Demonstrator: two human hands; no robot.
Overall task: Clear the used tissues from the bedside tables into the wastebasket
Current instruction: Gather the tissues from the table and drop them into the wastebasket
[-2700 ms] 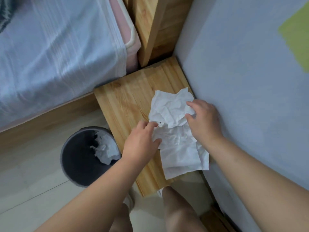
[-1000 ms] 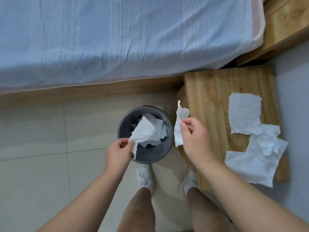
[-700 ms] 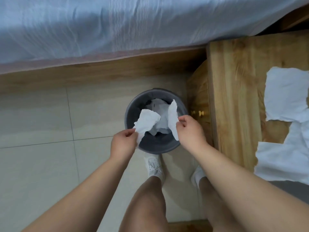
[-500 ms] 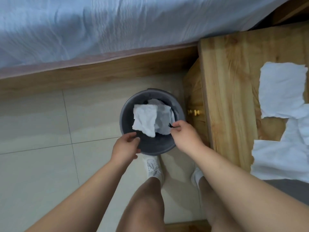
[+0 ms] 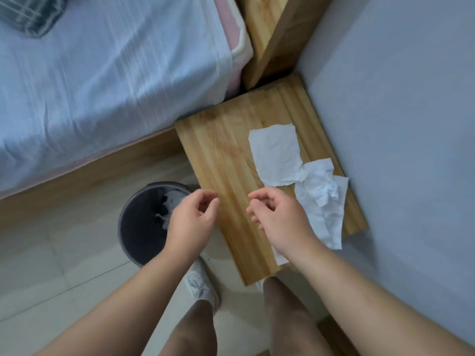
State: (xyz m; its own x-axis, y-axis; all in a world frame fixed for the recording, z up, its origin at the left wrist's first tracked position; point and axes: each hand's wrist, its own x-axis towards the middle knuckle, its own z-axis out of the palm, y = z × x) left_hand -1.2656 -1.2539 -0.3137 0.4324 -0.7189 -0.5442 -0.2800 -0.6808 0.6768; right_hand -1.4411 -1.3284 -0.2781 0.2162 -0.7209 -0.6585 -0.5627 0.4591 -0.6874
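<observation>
Tissues (image 5: pixel 277 155) lie on the bedside table (image 5: pixel 221 155), wastebasket (image 5: pixel 138 227) beside it.

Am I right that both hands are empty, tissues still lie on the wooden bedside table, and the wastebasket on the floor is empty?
Not quite. The head view shows the wastebasket already has white tissue inside. The rest holds: the left hand and right hand are empty, and tissues still lie on the bedside table.

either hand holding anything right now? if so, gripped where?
Nothing held. Left hand and right hand are both empty, fingers loosely curled, above the table edge. Tissues lie untouched on the table.
</observation>
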